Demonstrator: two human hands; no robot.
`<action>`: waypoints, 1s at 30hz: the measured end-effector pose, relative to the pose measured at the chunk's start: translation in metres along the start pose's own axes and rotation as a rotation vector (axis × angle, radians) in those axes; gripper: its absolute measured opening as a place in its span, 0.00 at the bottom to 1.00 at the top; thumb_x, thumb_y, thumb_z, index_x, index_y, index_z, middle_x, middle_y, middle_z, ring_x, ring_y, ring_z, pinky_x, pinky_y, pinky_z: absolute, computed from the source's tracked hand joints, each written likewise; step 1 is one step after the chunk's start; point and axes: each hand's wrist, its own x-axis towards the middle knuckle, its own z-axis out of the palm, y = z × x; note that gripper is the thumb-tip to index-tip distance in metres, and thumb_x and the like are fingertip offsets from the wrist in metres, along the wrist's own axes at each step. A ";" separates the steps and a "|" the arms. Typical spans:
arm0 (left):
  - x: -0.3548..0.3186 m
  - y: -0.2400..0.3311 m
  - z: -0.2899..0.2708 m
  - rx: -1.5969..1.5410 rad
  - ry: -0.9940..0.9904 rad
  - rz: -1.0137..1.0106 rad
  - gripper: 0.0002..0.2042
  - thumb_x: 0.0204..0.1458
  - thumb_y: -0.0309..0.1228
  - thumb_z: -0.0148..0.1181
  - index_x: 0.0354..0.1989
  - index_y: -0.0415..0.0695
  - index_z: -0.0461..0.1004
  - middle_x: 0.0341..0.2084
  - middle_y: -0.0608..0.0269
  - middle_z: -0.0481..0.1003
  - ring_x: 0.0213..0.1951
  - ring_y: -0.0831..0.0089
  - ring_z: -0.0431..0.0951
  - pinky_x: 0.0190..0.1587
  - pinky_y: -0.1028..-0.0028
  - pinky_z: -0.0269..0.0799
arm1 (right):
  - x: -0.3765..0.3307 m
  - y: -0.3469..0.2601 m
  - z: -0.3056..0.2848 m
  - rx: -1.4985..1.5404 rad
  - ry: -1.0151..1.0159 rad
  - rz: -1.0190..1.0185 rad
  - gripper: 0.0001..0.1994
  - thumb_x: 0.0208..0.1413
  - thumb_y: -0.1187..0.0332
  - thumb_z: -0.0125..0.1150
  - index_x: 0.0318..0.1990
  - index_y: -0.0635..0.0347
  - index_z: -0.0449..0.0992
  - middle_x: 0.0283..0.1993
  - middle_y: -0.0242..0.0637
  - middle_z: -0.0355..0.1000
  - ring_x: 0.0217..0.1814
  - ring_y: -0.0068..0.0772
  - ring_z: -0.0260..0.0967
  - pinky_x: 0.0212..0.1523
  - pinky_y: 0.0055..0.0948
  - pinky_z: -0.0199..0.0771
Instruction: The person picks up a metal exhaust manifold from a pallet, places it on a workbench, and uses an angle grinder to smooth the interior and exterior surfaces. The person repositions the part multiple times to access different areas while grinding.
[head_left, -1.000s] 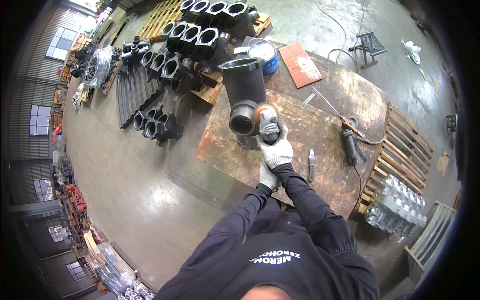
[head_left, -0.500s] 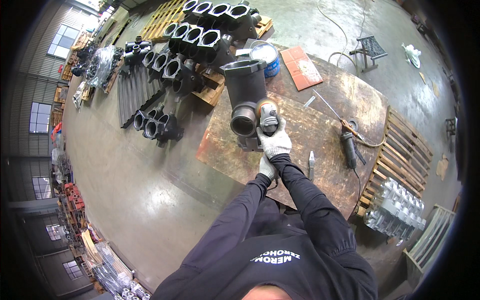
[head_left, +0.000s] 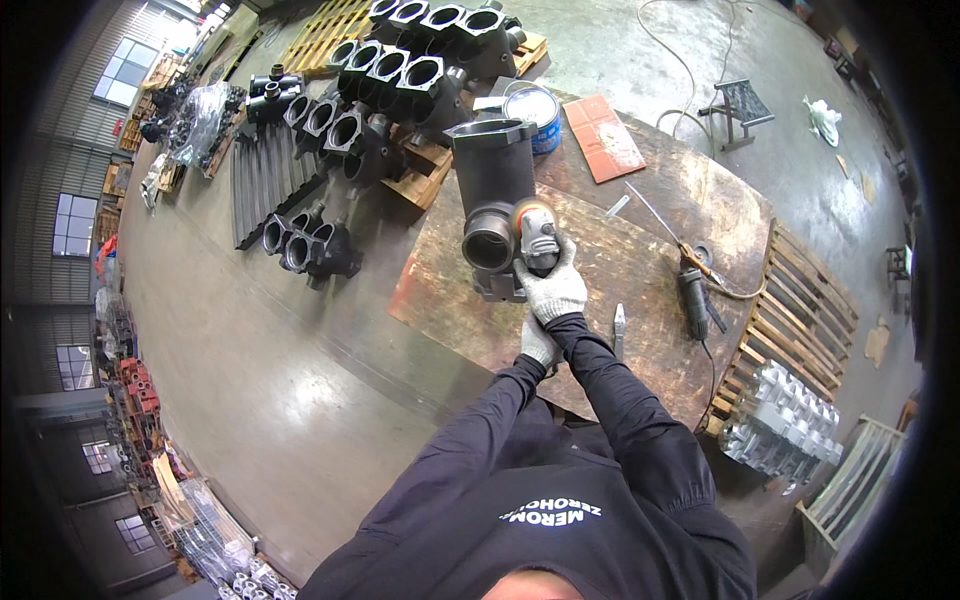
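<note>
A single view, from a wide fisheye camera worn on the person's head, looks steeply down over their dark-sleeved forearms, which enter from the lower edge. It faces the rusty brown metal worktable (head_left: 640, 290) at close range, with the grey concrete workshop floor (head_left: 250, 340) bending away toward the round dark rim. The picture is upright and unmirrored, its left being the person's left.

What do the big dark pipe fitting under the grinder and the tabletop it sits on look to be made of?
The pipe fitting looks like cast metal, probably iron: dull dark grey, thick walls, heavy flanged mouth, a brighter ring at the opening. The tabletop looks like a steel plate: flat, brown and rust-stained, scuffed, with a reddish patch at one corner. Both are judged by look alone.
</note>
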 end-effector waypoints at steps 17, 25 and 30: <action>0.002 0.021 0.009 -0.339 0.086 -0.046 0.24 0.69 0.43 0.36 0.67 0.41 0.62 0.63 0.54 0.70 0.65 0.60 0.68 0.67 0.60 0.63 | 0.006 -0.010 -0.001 -0.059 -0.041 -0.010 0.44 0.49 0.44 0.71 0.69 0.48 0.55 0.46 0.54 0.79 0.46 0.58 0.80 0.47 0.45 0.79; 0.032 0.043 0.032 -1.008 0.299 -0.335 0.28 0.68 0.48 0.32 0.68 0.44 0.64 0.65 0.54 0.69 0.65 0.55 0.67 0.70 0.57 0.59 | 0.028 -0.011 0.007 -0.172 -0.018 -0.048 0.45 0.49 0.40 0.69 0.70 0.52 0.58 0.47 0.51 0.80 0.47 0.54 0.80 0.47 0.42 0.79; 0.038 0.056 0.032 -1.029 0.311 -0.351 0.28 0.68 0.47 0.32 0.68 0.43 0.63 0.66 0.54 0.67 0.66 0.55 0.66 0.71 0.57 0.57 | 0.034 -0.018 0.013 -0.221 -0.018 -0.115 0.44 0.50 0.42 0.69 0.70 0.51 0.58 0.50 0.51 0.79 0.49 0.53 0.80 0.49 0.41 0.79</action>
